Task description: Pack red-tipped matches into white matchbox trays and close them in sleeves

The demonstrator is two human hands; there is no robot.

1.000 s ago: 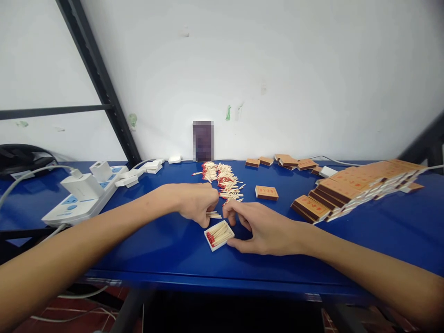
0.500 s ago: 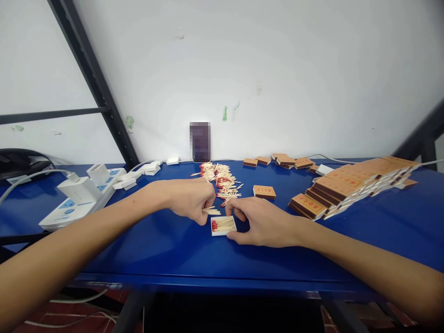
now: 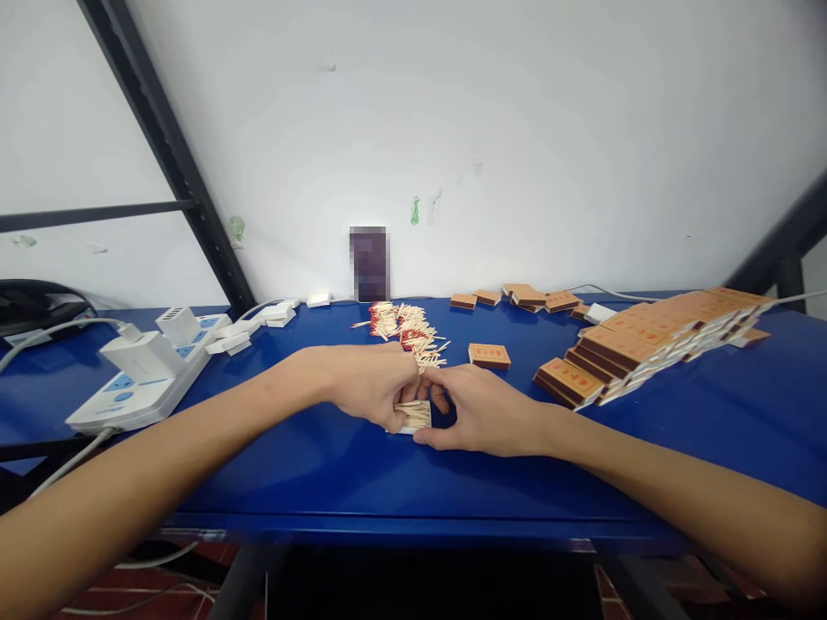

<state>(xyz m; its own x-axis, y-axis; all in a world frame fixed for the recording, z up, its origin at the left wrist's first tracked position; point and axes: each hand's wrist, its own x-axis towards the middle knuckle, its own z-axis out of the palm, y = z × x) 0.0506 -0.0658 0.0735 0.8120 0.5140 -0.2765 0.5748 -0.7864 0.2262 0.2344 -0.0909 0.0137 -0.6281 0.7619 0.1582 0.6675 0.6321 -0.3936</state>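
A small white matchbox tray [image 3: 414,417] with matches in it lies on the blue table [image 3: 323,465], between my hands. My left hand [image 3: 371,386] is closed in a pinch on a small bunch of matches, pressed over the tray's left end. My right hand [image 3: 481,409] curls round the tray's right side, thumb and fingers gripping it. Just behind the hands lies a loose pile of red-tipped matches [image 3: 406,328]. A single orange matchbox sleeve [image 3: 488,356] sits to the right of that pile.
Rows of orange matchboxes [image 3: 637,346] fan across the right of the table, with a few more sleeves [image 3: 525,299] by the wall. A white power strip with chargers [image 3: 146,366] lies at the left. A dark blurred object [image 3: 369,263] leans on the wall.
My left hand has moved down onto the tray with its matches, now covering the red tips. My right hand closed in on the tray; both hands now meet over it.
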